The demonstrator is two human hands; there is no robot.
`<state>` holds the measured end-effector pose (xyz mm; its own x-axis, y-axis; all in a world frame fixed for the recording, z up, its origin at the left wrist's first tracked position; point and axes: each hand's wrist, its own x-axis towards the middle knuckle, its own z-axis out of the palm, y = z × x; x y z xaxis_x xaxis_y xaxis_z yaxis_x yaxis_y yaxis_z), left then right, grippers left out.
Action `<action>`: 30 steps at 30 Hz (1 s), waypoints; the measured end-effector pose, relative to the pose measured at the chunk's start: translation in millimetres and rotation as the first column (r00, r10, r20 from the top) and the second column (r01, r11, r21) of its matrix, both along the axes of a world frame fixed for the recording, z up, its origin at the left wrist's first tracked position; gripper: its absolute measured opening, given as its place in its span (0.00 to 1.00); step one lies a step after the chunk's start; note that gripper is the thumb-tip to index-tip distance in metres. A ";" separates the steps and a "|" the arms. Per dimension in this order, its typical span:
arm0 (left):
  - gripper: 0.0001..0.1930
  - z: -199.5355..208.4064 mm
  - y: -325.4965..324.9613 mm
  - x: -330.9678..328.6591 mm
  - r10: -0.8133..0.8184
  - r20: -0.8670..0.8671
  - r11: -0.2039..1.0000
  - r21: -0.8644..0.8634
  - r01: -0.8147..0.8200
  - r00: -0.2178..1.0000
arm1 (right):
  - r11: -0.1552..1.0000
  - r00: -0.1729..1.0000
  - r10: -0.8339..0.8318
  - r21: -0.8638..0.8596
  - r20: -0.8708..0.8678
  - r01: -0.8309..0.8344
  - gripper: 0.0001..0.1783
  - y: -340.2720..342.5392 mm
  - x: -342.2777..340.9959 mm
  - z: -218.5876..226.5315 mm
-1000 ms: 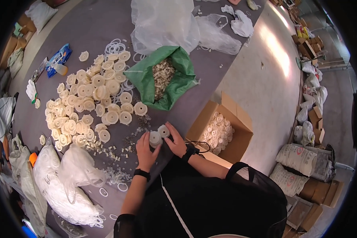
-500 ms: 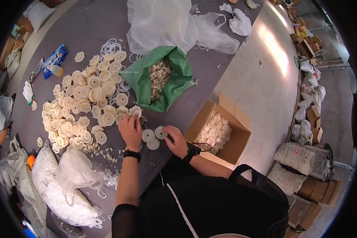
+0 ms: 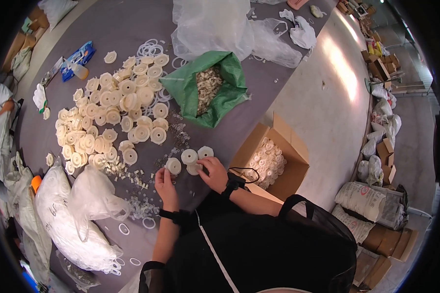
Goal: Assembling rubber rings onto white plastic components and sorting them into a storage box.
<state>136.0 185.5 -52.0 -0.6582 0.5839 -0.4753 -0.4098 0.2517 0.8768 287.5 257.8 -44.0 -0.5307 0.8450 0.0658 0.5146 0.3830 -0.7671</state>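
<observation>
Near the table edge in front of me are a few round cream plastic discs with a small hole in the middle. My left hand (image 3: pixel 166 189) pinches one cream disc (image 3: pixel 173 166) by its near edge, just left of the others. Fingers of my right hand (image 3: pixel 214 177) are closed on the rim of the nearest disc (image 3: pixel 192 169), partly covering it. Two more discs, a middle one (image 3: pixel 189 156) and a right one (image 3: pixel 205 152), lie just beyond it. A large heap of similar cream discs (image 3: pixel 113 100) spreads to the far left.
A green woven sack (image 3: pixel 183 90) of small pale parts stands beyond the discs. Tiny clear rings (image 3: pixel 142 207) and small cream pieces (image 3: pixel 124 171) are scattered left. A full white plastic bag (image 3: pixel 66 224) lies at the near left. An open cardboard box (image 3: pixel 293 168) of parts stands right.
My left hand has drawn a disc from the heap's near edge towards me, beside the small group. My right hand has shifted from the right disc to the nearest one. The view has moved slightly.
</observation>
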 end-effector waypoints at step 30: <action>0.07 6.1 -189.9 -42.7 -0.086 -0.600 0.955 -0.277 -0.105 0.795 | 0.370 0.962 -0.072 -0.903 -0.264 -0.220 0.11 -111.6 -75.1 7.2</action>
